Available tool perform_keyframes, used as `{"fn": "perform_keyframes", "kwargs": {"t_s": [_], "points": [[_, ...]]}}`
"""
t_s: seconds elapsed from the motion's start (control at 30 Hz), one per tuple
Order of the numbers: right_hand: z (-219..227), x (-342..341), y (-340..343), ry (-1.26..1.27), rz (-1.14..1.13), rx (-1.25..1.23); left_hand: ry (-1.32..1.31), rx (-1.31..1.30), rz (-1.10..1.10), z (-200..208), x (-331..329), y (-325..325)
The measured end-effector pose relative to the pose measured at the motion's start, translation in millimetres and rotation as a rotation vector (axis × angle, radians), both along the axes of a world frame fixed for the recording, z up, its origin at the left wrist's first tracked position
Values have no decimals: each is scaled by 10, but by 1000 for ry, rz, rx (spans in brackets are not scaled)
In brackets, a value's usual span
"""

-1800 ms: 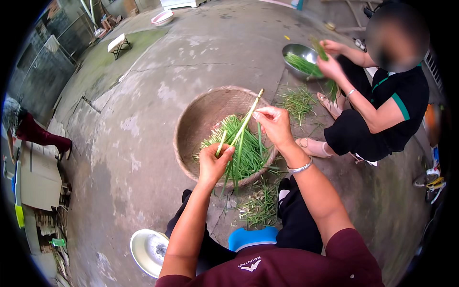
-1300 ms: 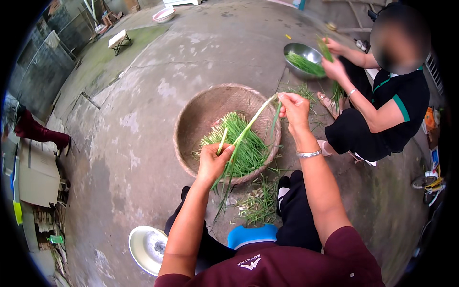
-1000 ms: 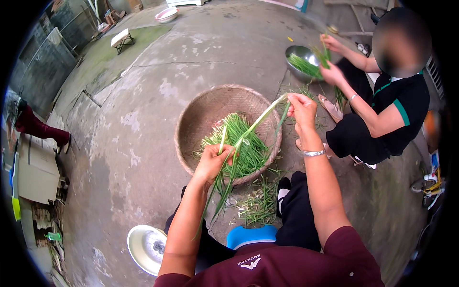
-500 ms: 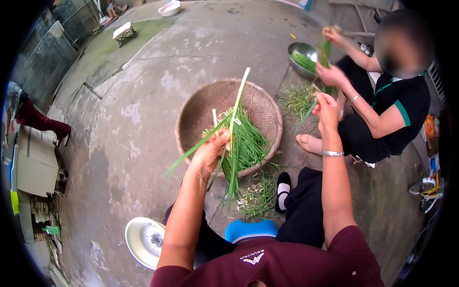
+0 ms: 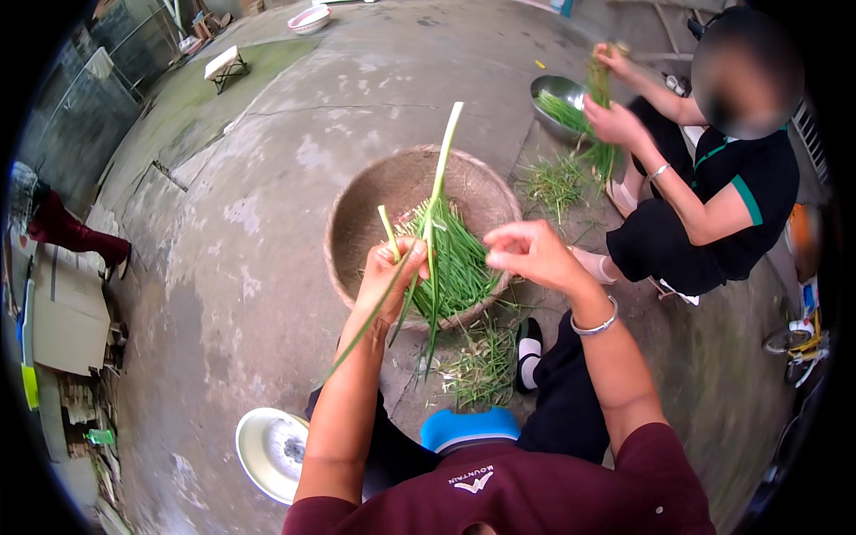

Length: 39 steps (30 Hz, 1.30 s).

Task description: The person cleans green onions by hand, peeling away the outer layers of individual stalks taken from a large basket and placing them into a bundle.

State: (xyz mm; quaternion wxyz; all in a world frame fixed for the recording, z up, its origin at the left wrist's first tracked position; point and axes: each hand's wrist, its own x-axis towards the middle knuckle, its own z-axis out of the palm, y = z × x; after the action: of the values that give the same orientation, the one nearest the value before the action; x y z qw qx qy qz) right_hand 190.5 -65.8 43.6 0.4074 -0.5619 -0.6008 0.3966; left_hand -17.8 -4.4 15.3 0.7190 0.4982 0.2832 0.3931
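Observation:
Pinched in my left hand (image 5: 390, 278) are a few garlic chives (image 5: 438, 187), their pale stems pointing up and away and their green leaves hanging past my wrist. This hand is above the near part of a round woven basket (image 5: 357, 201). Inside the basket lies a heap of green chives (image 5: 464, 267), cut ends to the left. My right hand (image 5: 532, 256) hovers by the basket's right rim, its fingers bent and thumb apart, with nothing visible in them. A gap separates it from the held stalks.
A person (image 5: 727, 192) sits at the right, holding a bunch of chives (image 5: 599, 98) near a metal bowl (image 5: 560, 98). Loose trimmings (image 5: 486, 366) lie by my foot, with more trimmings (image 5: 555, 183) beyond the basket. A pale basin (image 5: 267, 450) stands at my left.
My right hand has come back from the right toward the basket, and the green scraps it held are gone from it. My left hand keeps the stalks, tilted slightly differently.

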Motion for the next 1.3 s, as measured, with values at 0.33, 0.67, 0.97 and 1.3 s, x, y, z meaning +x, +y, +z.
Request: {"fn": "perform_keyframes", "kwargs": {"t_s": [0.33, 0.67, 0.97, 1.3], "points": [[-18, -435, 163, 406, -69, 7, 132, 123, 109, -25, 175, -63], [-137, -379, 323, 5, -270, 258, 170, 95, 112, -7, 198, -63], [-143, -287, 371, 376, 137, -22, 182, 89, 66, 21, 203, -82], [-178, -261, 406, 236, 154, -76, 211, 134, 102, -59, 213, -72]]}}
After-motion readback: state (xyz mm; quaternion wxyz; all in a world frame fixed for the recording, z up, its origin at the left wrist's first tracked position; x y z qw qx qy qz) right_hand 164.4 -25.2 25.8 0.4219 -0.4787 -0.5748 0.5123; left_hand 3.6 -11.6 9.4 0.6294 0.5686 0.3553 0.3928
